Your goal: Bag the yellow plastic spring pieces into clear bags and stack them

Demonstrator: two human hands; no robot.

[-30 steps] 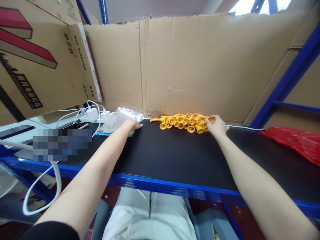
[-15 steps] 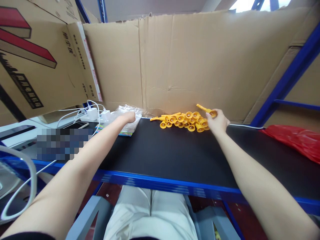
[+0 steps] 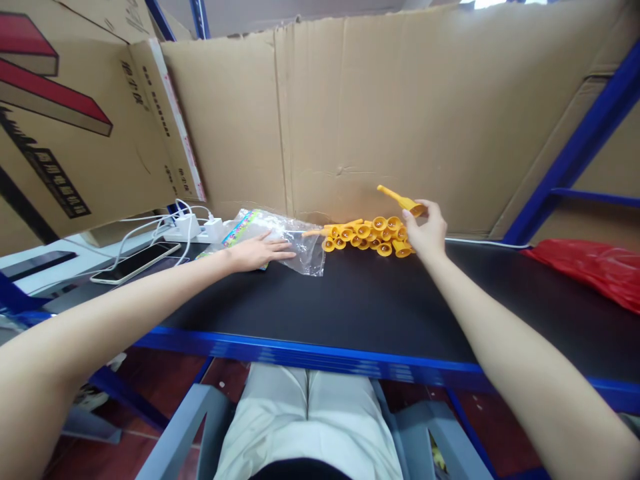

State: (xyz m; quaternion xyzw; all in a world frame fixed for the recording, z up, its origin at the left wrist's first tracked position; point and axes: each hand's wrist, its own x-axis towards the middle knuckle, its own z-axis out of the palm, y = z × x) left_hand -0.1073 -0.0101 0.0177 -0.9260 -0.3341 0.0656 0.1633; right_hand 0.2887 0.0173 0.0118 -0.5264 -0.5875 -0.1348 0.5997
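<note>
My left hand [image 3: 260, 253] lies flat on a clear plastic bag [image 3: 307, 259], its fingers stretched out and pointing right. The bag has a colourful printed strip at its upper left, and its right edge reaches the tip of the yellow pile. In my right hand [image 3: 428, 232], a yellow trumpet-shaped piece [image 3: 397, 197] is pinched by its flared end. Its thin stem points up and left, above the table. Below it sits a pile of similar yellow pieces [image 3: 370, 233], cup ends facing me, each with a small shiny dot inside.
A tall cardboard panel [image 3: 400, 120] stands behind the black tabletop [image 3: 340, 313]. At left are a phone [image 3: 135, 263], white chargers [image 3: 187, 227] and cables. A red plastic bag [image 3: 590, 270] lies at right. Blue metal framing [image 3: 560, 153] rises at the right edge.
My left hand has gone from closed to spread flat, and the clear bag now extends farther right. My right hand has lifted the yellow piece slightly up and left.
</note>
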